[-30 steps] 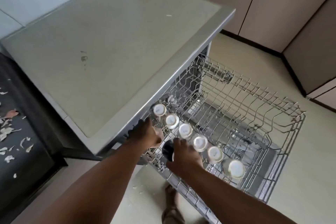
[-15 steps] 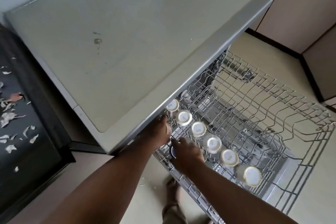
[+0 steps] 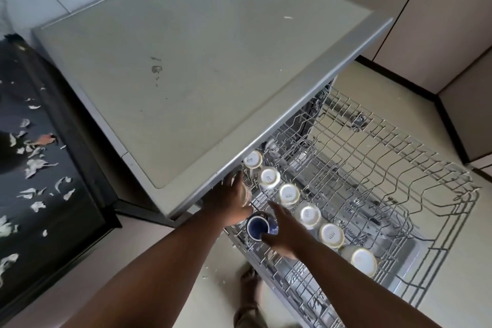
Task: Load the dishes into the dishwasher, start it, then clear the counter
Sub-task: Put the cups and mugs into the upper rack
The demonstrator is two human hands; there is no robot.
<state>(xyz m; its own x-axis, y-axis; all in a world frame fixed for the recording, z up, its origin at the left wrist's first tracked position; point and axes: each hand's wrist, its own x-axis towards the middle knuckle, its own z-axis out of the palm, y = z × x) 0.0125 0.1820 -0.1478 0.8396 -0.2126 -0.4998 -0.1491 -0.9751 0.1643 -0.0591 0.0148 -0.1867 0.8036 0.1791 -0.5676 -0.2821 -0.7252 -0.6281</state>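
Setting: tiled kitchen floor [image 3: 372, 93] and beige cabinet doors [image 3: 426, 21] are seen behind a grey dishwasher [image 3: 186, 61], viewed from above; a dark bench [image 3: 40, 168] strewn with pale scraps lies at the left.
Rack: the upper wire rack [image 3: 386, 168] is pulled fully out over the floor.
Loaded items: six pale cups [image 3: 288, 194] are set upside down in one diagonal row along the near-left side of the rack.
Task item: a small blue cup [image 3: 257, 227] is located at the near-left edge of the rack, just beside the row and between the two hands.
Cup axis: the cup is tilted, with its open mouth turned up and toward the camera; it is not yet inverted like the others.
Right hand [image 3: 283, 233]: the cup is gripped from its right side, with the thumb at the near rim and a forefinger extended past the far side.
Left hand [image 3: 231, 198]: a pale item, probably another cup, is held at the rack edge under the dishwasher lip; most of it is hidden by the hand.
Deciding relation: the free slot is judged to lie directly below the blue cup, on the left of the row.
Nearer hand: the right hand already holds the cup.
Next move (judgement): the mouth is to be rotated downward before release.
Risk (judgement): contact with the neighbouring cups is possible.
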